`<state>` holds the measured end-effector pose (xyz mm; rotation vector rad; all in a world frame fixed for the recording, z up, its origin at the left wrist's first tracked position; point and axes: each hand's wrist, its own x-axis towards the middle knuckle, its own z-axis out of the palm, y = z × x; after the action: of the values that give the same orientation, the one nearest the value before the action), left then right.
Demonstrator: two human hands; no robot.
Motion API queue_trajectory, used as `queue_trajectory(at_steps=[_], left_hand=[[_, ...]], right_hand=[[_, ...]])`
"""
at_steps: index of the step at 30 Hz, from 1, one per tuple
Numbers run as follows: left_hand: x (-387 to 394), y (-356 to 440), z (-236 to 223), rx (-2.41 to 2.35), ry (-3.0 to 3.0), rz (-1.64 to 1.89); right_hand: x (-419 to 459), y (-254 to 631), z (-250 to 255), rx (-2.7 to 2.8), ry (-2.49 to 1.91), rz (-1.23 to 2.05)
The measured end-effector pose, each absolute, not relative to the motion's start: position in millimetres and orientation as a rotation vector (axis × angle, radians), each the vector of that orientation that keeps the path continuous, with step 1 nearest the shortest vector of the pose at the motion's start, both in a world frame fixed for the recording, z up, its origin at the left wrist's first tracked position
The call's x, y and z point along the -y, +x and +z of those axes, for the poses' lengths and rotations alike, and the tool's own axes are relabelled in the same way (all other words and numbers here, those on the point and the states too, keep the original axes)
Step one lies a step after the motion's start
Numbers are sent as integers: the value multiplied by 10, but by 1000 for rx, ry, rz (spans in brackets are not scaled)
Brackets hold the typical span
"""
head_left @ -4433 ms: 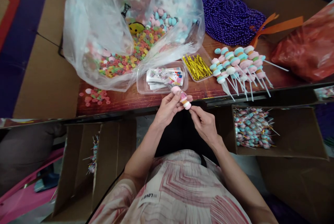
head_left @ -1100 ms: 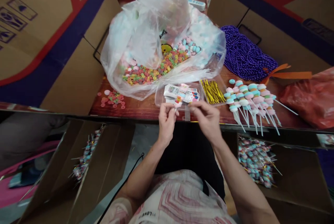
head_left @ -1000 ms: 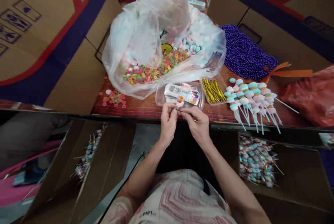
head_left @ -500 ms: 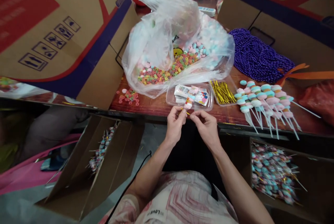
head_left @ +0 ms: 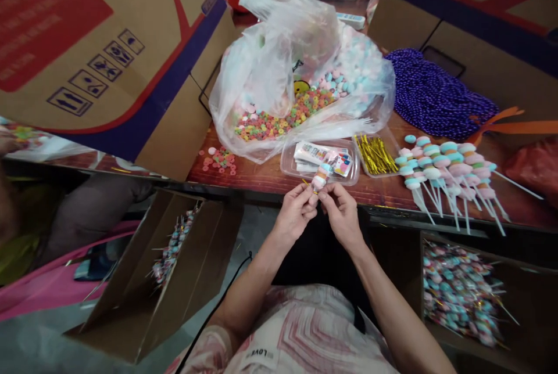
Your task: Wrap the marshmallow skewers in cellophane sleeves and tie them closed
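In front of the table edge, my left hand (head_left: 297, 211) pinches the lower end of a candy skewer (head_left: 321, 177), with pink, white, blue and orange pieces in a clear wrapper. A gold twist tie (head_left: 304, 182) pokes out by the left fingertips, around the wrapper's base. My right hand (head_left: 343, 214) is closed at the same spot, thumb and forefinger pinched on the tie; the fingers partly hide it. Just behind the skewer is a clear plastic tray (head_left: 288, 172) with printed packets (head_left: 311, 152). More gold twist ties (head_left: 375, 153) lie in a second tray to its right.
A plastic bag (head_left: 226, 101) of ring candies and marshmallows fills the table's middle. Unwrapped skewers (head_left: 453, 165) lie at right, near purple cord (head_left: 436, 92). Cardboard boxes (head_left: 174, 124) flank both sides. Below, open boxes hold wrapped skewers (head_left: 462, 292). Loose ring candies (head_left: 220, 160) lie at left.
My right hand has come in to the left, closing the gap to my left hand. The skewer now leans to the right, and the view has shifted slightly.
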<state>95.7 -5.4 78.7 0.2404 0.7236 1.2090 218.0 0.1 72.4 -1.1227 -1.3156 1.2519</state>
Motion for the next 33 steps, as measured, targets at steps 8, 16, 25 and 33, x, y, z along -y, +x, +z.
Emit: queue_trajectory(at_steps=[8, 16, 25, 33], left_hand=[[136, 985, 825, -681, 267, 945], [322, 1143, 645, -1113, 818, 1270], [209, 1239, 704, -946, 413, 1049], [266, 1513, 839, -853, 311, 933]], right_hand=[[33, 2407, 727, 1566, -1069, 1230], [179, 2380, 694, 1662, -1274, 873], [404, 2678, 642, 1832, -1299, 484], [424, 2827, 612, 1932, -1349, 73]])
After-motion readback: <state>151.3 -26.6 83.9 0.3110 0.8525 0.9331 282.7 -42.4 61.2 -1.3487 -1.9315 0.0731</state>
